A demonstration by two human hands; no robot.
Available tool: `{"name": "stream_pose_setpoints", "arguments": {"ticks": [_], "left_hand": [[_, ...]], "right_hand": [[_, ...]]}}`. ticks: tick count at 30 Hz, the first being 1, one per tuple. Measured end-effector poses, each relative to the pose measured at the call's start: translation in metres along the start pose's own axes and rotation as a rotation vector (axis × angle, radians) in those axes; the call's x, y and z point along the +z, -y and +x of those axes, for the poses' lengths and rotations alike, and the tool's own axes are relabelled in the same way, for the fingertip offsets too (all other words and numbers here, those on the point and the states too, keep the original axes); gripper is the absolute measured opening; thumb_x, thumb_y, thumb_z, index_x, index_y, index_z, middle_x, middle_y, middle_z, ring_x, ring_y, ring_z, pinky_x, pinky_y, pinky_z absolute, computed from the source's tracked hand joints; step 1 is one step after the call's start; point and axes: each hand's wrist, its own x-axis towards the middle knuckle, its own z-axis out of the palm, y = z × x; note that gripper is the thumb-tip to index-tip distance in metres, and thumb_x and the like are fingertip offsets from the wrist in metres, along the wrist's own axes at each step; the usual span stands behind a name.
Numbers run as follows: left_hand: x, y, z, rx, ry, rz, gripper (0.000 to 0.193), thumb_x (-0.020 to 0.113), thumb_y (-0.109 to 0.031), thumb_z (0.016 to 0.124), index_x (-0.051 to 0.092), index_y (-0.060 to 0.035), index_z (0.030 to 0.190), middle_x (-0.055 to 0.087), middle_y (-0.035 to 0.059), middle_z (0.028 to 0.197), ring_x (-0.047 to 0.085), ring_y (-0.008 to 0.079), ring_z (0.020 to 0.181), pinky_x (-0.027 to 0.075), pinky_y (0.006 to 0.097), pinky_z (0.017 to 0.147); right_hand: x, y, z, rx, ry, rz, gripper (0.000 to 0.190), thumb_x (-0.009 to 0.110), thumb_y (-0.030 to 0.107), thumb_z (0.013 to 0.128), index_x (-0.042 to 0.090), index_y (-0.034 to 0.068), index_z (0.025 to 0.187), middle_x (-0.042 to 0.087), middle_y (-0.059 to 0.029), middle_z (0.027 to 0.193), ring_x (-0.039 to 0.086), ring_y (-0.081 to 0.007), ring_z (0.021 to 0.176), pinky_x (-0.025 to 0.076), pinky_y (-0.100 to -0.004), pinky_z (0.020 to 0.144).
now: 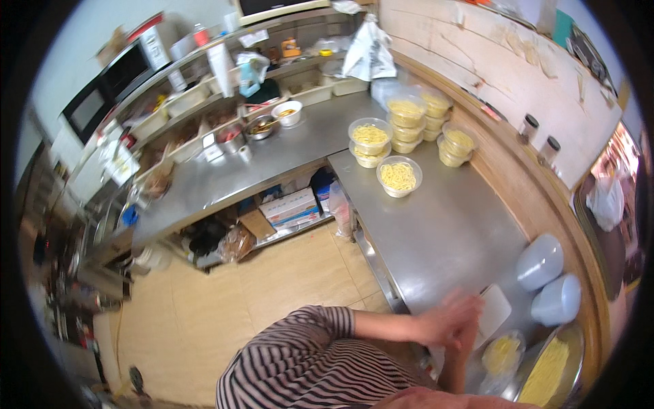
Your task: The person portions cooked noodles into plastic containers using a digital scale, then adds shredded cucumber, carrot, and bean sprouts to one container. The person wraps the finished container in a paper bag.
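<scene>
My left hand (449,318) and my right hand (466,335) are together over the right-hand steel counter (434,240), one overlapping the other. Both are blurred, and whether anything is between them is hidden. Just beyond my fingers lies a flat white slab (495,309), partly covered by the hands. Close to my right hand is a clear plastic tub (503,356) with yellow noodles in it. To its right, a large metal bowl (581,353) holds a mass of yellow noodles (546,370).
Stacked noodle tubs (406,120) and a single open noodle tub (399,176) stand farther along the counter. Two stacks of pale plastic tubs (540,263) sit by the wooden ledge (503,199). Across the corner, another counter (306,135) bears a white bowl (287,113) and a metal bowl (260,128).
</scene>
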Motion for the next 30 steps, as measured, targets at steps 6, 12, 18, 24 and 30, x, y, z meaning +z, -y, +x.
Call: {"name": "stream_pose_setpoints", "arguments": {"ticks": [6,12,18,24,30], "left_hand": [[-0.134,0.144,-0.172,-0.397,-0.387,0.385,0.064,0.076,-0.034,0.074,0.051,-0.0054,0.126,0.036,0.0196,0.142,0.031,0.0388,0.134,0.020,0.0591,0.111],[-0.199,0.187,-0.295,-0.678,-0.286,0.357,0.031,0.072,-0.035,0.079,0.068,-0.0048,0.076,0.056,0.0102,0.121,0.040,0.0316,0.126,0.023,0.0589,0.109],[-0.230,0.199,-0.329,-0.746,-0.427,0.397,0.030,0.070,-0.037,0.080,0.069,-0.0075,0.074,0.056,0.0096,0.120,0.039,0.0325,0.127,0.019,0.0606,0.109],[-0.298,0.246,-0.348,-0.788,-0.422,0.478,0.025,0.072,-0.034,0.078,0.068,-0.0093,0.075,0.056,0.0103,0.121,0.037,0.0344,0.130,0.016,0.0626,0.109],[-0.440,0.317,-0.356,-0.821,-0.582,0.783,0.021,0.075,-0.027,0.075,0.066,-0.0086,0.073,0.059,0.0121,0.117,0.043,0.0351,0.125,0.018,0.0645,0.108]], "right_hand": [[0.141,0.034,0.008,0.302,0.090,0.142,0.029,0.054,0.020,0.095,0.056,0.000,0.116,0.059,-0.0154,0.112,0.058,-0.0248,0.098,0.046,-0.0341,0.085],[0.232,0.075,0.041,0.059,0.275,0.032,0.016,0.062,0.002,0.085,0.058,0.002,0.100,0.059,-0.0154,0.099,0.058,-0.0255,0.086,0.047,-0.0332,0.071],[0.315,0.128,0.114,-0.046,0.227,0.026,0.017,0.062,0.003,0.083,0.058,0.001,0.100,0.058,-0.0145,0.089,0.056,-0.0272,0.078,0.046,-0.0348,0.071],[0.401,0.134,0.255,-0.078,0.343,0.164,0.042,0.058,0.007,0.088,0.048,-0.003,0.127,0.058,-0.0191,0.119,0.056,-0.0338,0.111,0.045,-0.0396,0.094],[0.545,0.122,0.494,-0.411,0.229,0.042,0.066,0.050,-0.007,0.079,0.025,-0.006,0.140,0.048,-0.0214,0.137,0.043,-0.0388,0.126,0.035,-0.0419,0.107]]}}
